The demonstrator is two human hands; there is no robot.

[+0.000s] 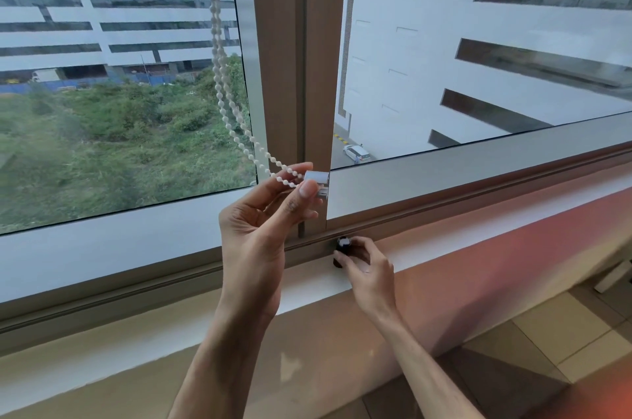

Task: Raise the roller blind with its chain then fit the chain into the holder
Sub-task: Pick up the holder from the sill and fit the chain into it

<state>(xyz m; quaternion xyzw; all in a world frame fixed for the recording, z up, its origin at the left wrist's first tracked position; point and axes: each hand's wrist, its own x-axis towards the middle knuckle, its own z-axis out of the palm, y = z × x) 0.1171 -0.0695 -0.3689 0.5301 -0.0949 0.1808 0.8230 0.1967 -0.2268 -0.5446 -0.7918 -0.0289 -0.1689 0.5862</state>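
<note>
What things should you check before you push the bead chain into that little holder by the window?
1. Blind rolled up out of the way: ok, no blind covers the glass.
2. Left hand holds the chain end: ok, pinched.
3. Chain loop meets the holder: ok.
4. Chain seated inside the holder: cannot tell, fingers hide it.
5. Chain untangled: ok, two strands run side by side.
6. Right hand free to help: not ok, it grips a small dark object on the sill.
</note>
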